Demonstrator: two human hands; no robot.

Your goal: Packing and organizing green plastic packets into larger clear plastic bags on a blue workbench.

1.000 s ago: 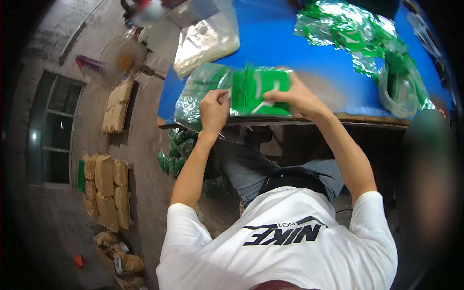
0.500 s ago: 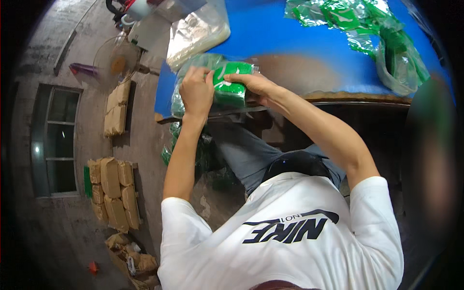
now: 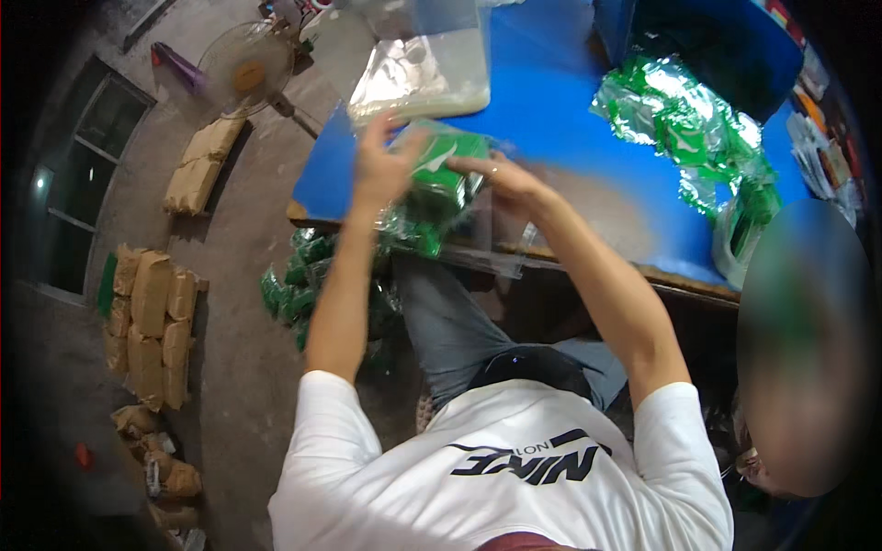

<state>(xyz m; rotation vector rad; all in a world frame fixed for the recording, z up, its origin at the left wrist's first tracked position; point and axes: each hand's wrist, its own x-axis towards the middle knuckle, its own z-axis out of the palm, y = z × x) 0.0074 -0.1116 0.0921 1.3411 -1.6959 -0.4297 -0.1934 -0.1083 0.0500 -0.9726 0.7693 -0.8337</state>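
A bundle of green packets in a clear plastic bag lies at the near edge of the blue table. My right hand grips the bundle's right side, its thumb on top and its other fingers mostly hidden beneath. At the bundle's left side is my left hand, blurred by motion, with its fingers apart. Loose clear film hangs from the bundle over the table edge. Just beyond my left hand sits a stack of clear plastic bags.
A pile of green packets lies on the table's right, near a blue bin. More green packets are low beside my left leg. A fan and paper-wrapped bundles stand to the left. Another person appears blurred at right.
My left hand has loosened from the bundle's top and its fingers have spread. The bundle is tilted now, still in my right hand. The whole view has turned and shifted.
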